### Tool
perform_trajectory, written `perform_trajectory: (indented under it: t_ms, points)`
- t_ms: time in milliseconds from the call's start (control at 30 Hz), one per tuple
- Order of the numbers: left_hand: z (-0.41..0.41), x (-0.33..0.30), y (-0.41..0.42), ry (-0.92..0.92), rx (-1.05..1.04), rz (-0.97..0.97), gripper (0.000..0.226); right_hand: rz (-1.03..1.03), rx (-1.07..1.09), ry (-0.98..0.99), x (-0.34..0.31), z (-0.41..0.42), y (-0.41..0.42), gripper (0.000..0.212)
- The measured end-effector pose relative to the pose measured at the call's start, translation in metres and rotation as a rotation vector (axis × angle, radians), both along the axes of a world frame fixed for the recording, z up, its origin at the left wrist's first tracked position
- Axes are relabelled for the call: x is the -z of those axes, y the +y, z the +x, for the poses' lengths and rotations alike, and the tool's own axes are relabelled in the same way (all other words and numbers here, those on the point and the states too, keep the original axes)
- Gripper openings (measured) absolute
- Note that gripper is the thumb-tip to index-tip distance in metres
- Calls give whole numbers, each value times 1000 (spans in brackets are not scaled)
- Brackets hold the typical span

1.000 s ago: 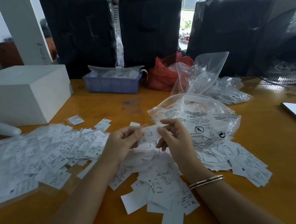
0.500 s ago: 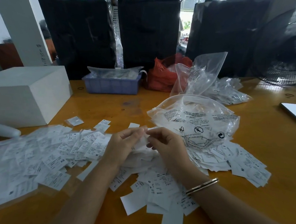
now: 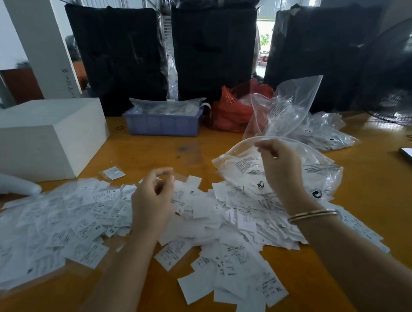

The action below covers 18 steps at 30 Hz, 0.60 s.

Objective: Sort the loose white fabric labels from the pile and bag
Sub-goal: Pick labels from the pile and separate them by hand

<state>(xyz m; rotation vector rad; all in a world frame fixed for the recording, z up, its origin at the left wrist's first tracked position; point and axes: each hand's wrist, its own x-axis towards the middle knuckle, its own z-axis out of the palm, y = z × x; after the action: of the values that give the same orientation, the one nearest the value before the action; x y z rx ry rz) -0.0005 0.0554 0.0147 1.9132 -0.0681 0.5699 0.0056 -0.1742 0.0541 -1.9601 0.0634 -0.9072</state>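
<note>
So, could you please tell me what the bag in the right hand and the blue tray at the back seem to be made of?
The bag, pinched at its rim by the right hand, looks like thin clear plastic film: glossy, see-through, crinkled, with black print. The blue tray seems rigid moulded plastic, matt, with ribbed sides.

White labels (image 3: 87,220) with black print cover an orange-brown table (image 3: 385,192); at one o'clock a clear bag (image 3: 306,173) carries black lettering. From nine to twelve o'clock stand a white box (image 3: 40,138), a lavender-blue tray (image 3: 163,124) and a red bag (image 3: 231,115), with black bundles (image 3: 120,57) behind. A gold bangle (image 3: 312,215) circles the wrist at three o'clock.
</note>
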Motion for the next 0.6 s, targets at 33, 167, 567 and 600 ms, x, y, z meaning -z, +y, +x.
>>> perform_trajectory:
  t_ms: [33, 167, 567, 600]
  points:
    - [1, 0, 3, -20, -47, 27, 16, -94, 54, 106, -2, 11, -11, 27]
    - [4, -2, 14, -81, -203, 153, 26, -646, 148, 703, 9, 40, -51, 21]
    - [10, 9, 28, -33, -346, 468, 30, -762, 227, 650, 12, 36, -45, 13]
    - [11, 10, 28, -30, -361, 521, 30, -713, 236, 609, 10, 36, -46, 10]
